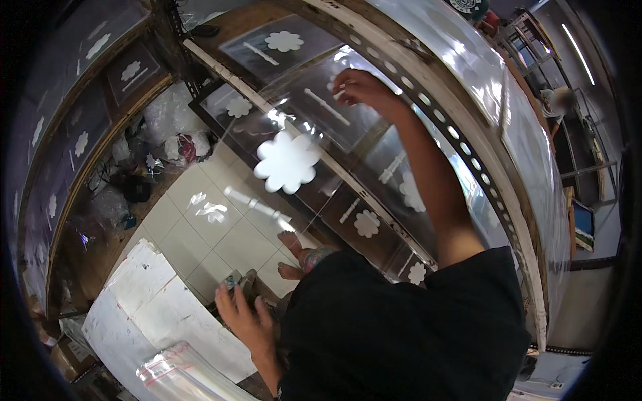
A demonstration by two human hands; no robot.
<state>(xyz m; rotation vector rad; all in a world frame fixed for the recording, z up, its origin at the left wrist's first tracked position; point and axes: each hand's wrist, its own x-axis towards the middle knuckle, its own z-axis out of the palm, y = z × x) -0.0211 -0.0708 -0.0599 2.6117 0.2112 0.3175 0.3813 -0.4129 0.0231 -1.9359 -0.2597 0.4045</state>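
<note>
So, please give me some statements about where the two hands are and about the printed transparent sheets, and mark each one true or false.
1. The right hand is raised to a transparent sheet printed with a white flower. True.
2. The left hand holds that sheet too. False: it is low, near a white board.
3. More flower-printed sheets lie on the shelves. True.
4. The floor is dark carpet. False: it is pale tile.
5. The person wears shoes. False: a bare foot shows.

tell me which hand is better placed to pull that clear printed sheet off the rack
Right, probably: the right hand is raised at the clear sheet, fingers on its upper edge. The left hand hangs low beside the white table.
</note>
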